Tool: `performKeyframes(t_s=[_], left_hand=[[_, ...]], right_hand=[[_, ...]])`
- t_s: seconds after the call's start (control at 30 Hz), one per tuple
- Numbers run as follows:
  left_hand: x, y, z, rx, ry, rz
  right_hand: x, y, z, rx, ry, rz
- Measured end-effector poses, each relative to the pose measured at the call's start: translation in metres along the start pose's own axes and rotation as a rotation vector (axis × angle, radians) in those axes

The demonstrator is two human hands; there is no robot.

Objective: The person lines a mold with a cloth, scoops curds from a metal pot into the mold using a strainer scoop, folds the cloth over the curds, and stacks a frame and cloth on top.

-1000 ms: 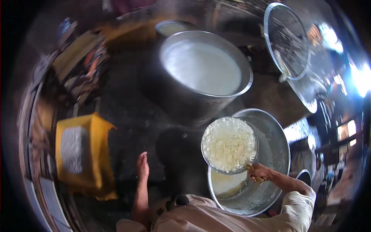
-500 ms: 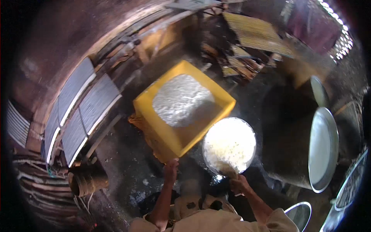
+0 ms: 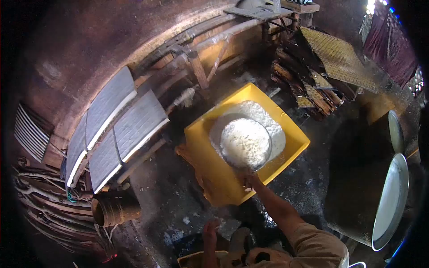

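Note:
My right hand (image 3: pixel 248 178) is closed at the near edge of a round metal basin (image 3: pixel 269 154). White crumbly stuff (image 3: pixel 245 139) fills the basin, which is over a yellow tub (image 3: pixel 214 185). More white, grainy material (image 3: pixel 278 134) lies in the tub around the basin. Whether the basin touches the material beneath it, I cannot tell. Close to my body and apart from the tub, my left hand (image 3: pixel 211 230) holds nothing, its fingers loosely apart. Orange-brown cloth or sacking (image 3: pixel 196 172) shows along the tub's left side.
A large dark vessel with a pale round top (image 3: pixel 391 201) stands at right. Grey slabs (image 3: pixel 134 127) lean at left beside a rusty can (image 3: pixel 114 210) and stacked branches (image 3: pixel 49 205). Split firewood (image 3: pixel 313 89) and a yellow patterned sheet (image 3: pixel 342 58) lie at the back.
My right hand has carried the basin from beside the tub to over it. My left hand has left the tub's near corner and drawn back toward my body. The view has shifted.

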State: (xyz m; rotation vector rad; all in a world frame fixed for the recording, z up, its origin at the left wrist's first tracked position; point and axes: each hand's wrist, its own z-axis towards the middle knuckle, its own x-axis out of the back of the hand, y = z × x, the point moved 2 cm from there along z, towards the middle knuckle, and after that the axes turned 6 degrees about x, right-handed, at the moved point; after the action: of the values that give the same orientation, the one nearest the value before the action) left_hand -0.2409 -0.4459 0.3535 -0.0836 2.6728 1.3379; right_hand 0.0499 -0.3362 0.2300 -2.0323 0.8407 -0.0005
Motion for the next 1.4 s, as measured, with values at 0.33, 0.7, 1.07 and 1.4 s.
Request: performKeyframes(t_s=[0.33, 0.7, 1.07, 1.4], left_hand=[[-0.072, 0.016, -0.022, 0.02, -0.135, 0.246], [-0.274, -0.057, -0.164, -0.219, -0.694, 0.579], [-0.44, -0.352, -0.483, -0.163, -1.552, 1.307], [-0.468, -0.482, -0.481, -0.543, -1.324, 1.471]], right_hand=[[0.111, -0.051, 0.002, 0.214, 0.484, -1.073], [0.324, -0.152, -0.414, 0.962, 0.84, -0.191], [0.505, 0.202, -0.767, 0.519, 1.627, 0.746], [0.504, 0.577, -0.591, -0.235, 1.338, 2.724]])
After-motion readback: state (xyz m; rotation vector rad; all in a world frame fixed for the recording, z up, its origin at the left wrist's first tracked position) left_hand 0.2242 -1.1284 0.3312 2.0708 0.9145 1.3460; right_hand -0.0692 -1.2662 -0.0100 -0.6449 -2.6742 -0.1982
